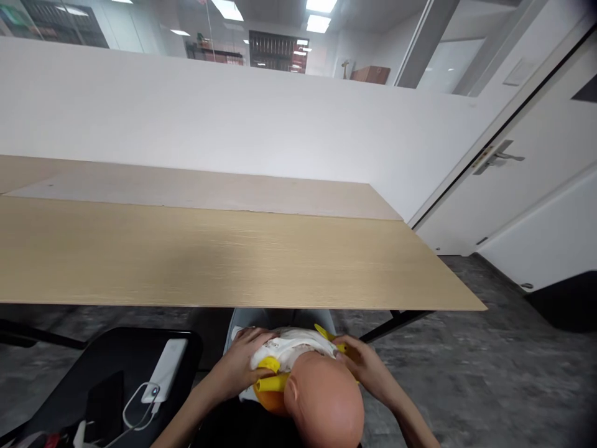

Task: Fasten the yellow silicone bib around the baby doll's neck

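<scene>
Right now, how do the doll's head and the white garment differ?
The doll's head is bald, smooth and peach-coloured, while the white garment is creased and has yellow parts. The head is bare, while the person's left hand lies on the garment. Both are on the same doll, held at the person's lap.

Bright, even light comes from ceiling panels (pixel 318 14) far beyond the left hand (pixel 237 367) and right hand (pixel 366 367), with pale glare on the glass partition (pixel 140 31), soft shade under the desktop (pixel 209 255) ahead of them, and wide-angle curving and slight blur across the floor (pixel 443 367) beside them.
</scene>
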{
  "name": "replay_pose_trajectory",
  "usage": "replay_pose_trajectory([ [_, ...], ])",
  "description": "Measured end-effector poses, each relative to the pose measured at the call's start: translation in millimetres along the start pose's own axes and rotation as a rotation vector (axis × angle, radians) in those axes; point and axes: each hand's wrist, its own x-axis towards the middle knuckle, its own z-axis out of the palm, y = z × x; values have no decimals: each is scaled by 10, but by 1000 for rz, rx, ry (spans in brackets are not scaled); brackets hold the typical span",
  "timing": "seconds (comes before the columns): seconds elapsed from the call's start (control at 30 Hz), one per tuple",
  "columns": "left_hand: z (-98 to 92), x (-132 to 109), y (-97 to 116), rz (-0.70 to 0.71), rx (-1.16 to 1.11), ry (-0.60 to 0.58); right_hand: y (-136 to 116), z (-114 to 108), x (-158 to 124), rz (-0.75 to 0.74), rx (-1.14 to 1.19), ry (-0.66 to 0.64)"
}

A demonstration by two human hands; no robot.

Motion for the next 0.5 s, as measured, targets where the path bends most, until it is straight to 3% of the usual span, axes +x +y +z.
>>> replay_pose_trajectory([
  [0.1,55,8,-54,-28,-14,21,66,36,-124,15,68,-20],
  [0.23,93,23,-103,-58,-31,60,96,190,-159,5,-96,45],
  [0.33,120,27,-147,-71,-13,77,161,315,-108,-12,-142,158],
  [0.5,152,10,-133,-58,9,147,370,498,35,4,103,377],
])
